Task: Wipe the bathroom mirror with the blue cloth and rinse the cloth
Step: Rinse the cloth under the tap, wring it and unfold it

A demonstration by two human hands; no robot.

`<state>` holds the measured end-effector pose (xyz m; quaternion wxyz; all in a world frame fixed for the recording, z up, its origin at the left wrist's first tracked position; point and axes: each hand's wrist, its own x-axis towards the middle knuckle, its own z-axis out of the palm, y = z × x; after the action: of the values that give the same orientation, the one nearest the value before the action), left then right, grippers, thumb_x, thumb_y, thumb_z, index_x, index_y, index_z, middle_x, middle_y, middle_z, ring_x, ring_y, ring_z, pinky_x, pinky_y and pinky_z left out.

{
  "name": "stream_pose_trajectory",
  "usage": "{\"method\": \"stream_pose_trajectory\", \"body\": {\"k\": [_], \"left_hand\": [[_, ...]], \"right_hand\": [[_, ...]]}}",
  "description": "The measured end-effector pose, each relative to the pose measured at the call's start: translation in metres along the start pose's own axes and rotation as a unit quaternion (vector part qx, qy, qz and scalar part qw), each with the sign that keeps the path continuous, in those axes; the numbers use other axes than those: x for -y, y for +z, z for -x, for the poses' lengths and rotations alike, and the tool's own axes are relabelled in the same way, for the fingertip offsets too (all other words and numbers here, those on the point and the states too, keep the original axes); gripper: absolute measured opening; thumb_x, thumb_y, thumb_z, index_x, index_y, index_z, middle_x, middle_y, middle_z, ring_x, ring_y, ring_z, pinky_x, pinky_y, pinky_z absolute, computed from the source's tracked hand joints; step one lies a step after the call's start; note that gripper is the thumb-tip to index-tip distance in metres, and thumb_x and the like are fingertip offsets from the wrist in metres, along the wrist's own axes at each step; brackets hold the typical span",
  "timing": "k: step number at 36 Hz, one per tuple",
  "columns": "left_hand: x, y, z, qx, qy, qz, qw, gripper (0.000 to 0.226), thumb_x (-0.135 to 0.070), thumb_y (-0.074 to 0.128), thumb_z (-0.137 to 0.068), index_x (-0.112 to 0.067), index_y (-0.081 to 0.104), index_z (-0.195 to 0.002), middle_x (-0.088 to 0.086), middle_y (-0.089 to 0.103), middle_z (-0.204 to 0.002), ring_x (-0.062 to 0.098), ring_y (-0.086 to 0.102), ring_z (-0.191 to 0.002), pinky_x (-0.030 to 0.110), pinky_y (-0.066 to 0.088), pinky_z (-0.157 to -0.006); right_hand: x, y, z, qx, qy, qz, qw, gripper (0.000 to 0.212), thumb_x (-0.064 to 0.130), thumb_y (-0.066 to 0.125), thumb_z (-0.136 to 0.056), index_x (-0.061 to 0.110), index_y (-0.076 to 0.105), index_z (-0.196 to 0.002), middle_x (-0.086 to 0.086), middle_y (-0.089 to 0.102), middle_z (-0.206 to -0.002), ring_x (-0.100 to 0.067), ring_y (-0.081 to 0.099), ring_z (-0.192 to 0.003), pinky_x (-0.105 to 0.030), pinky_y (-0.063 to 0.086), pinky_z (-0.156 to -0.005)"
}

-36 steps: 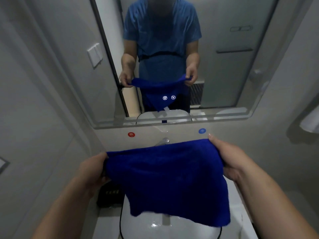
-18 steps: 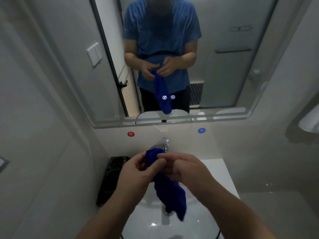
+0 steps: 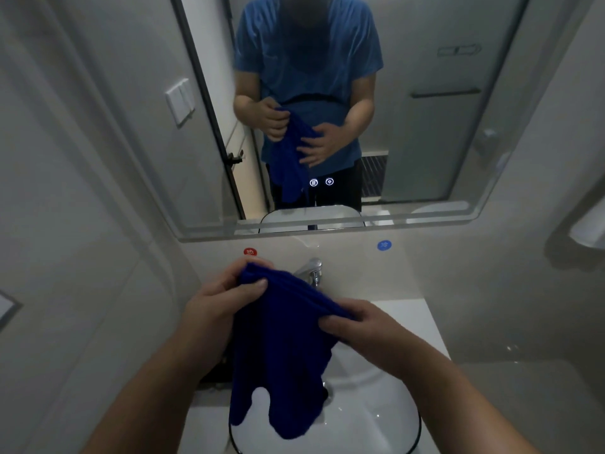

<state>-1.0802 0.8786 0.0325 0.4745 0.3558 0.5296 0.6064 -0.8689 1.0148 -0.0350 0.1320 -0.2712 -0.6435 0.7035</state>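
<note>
The blue cloth [image 3: 281, 348] hangs folded over the white basin [image 3: 370, 421]. My left hand [image 3: 219, 303] pinches its top left corner, just below the red hot-water sticker. My right hand [image 3: 357, 322] grips the cloth's upper right edge, lower and nearer to me. The lower part of the cloth droops into the basin in two flaps. The bathroom mirror [image 3: 425, 126] fills the wall above and reflects a person in a blue shirt holding the cloth. Two lit touch icons [image 3: 321, 182] glow low on the glass.
A chrome tap [image 3: 311, 270] stands behind the cloth, between a red sticker [image 3: 250, 252] and a blue sticker [image 3: 384, 245]. A dark object [image 3: 212, 375] lies left of the basin, mostly hidden by my left arm. A white fixture [image 3: 589, 227] juts from the right wall.
A second ago both hands held the cloth spread wide. They came together and bunched it, and now they have drawn apart a little, with the cloth folded and hanging longer.
</note>
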Motion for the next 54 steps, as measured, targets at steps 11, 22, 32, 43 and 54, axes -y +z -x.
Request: {"method": "stream_pose_trajectory", "body": {"k": [11,22,32,43,54], "left_hand": [[0.013,0.004,0.005,-0.025,0.022,-0.316,0.948,0.035,-0.016,0.064,-0.100,-0.047,0.065,-0.116,-0.020,0.064,-0.129,0.009,0.068,-0.113,0.032,0.063,-0.084],[0.010,0.043,-0.005,0.127,0.049,-0.338,0.931,0.044,-0.052,0.075,-0.091,-0.043,0.059,-0.131,-0.012,0.071,-0.121,0.010,0.070,-0.114,0.040,0.062,-0.093],[0.011,0.064,-0.006,0.053,0.128,-0.391,0.910,0.009,-0.037,0.053,-0.107,-0.042,0.060,-0.112,-0.013,0.066,-0.103,0.007,0.066,-0.095,0.034,0.058,-0.085],[-0.017,0.051,-0.007,-0.004,0.190,-0.441,0.877,0.013,-0.041,0.056,-0.101,-0.042,0.058,-0.114,-0.026,0.065,-0.103,0.001,0.066,-0.092,0.012,0.051,-0.075],[-0.050,0.055,0.011,-0.097,0.316,-0.379,0.865,0.016,-0.041,0.052,-0.095,-0.048,0.056,-0.109,-0.023,0.068,-0.097,0.001,0.067,-0.088,0.007,0.048,-0.068]], "right_hand": [[0.043,0.008,0.007,-0.128,-0.116,0.108,0.979,0.016,0.034,0.075,-0.095,0.024,0.075,-0.108,-0.001,0.079,-0.093,-0.021,0.076,-0.087,-0.037,0.062,-0.081],[0.065,0.001,0.012,-0.105,-0.124,0.160,0.974,0.045,0.068,0.063,-0.081,0.026,0.068,-0.096,0.000,0.077,-0.085,-0.014,0.073,-0.075,-0.037,0.061,-0.075],[0.041,-0.005,0.017,-0.058,-0.102,0.011,0.993,0.034,0.048,0.055,-0.098,0.021,0.061,-0.117,0.005,0.074,-0.096,-0.010,0.071,-0.086,-0.024,0.057,-0.076],[-0.022,0.008,0.004,-0.092,-0.077,0.104,0.987,0.031,0.025,0.079,-0.090,0.042,0.070,-0.113,0.004,0.077,-0.111,-0.020,0.072,-0.104,-0.043,0.062,-0.093],[-0.017,0.013,0.009,-0.105,-0.027,0.121,0.987,0.050,0.068,0.071,-0.069,0.049,0.063,-0.115,0.027,0.074,-0.106,0.002,0.071,-0.097,-0.017,0.058,-0.075]]}}
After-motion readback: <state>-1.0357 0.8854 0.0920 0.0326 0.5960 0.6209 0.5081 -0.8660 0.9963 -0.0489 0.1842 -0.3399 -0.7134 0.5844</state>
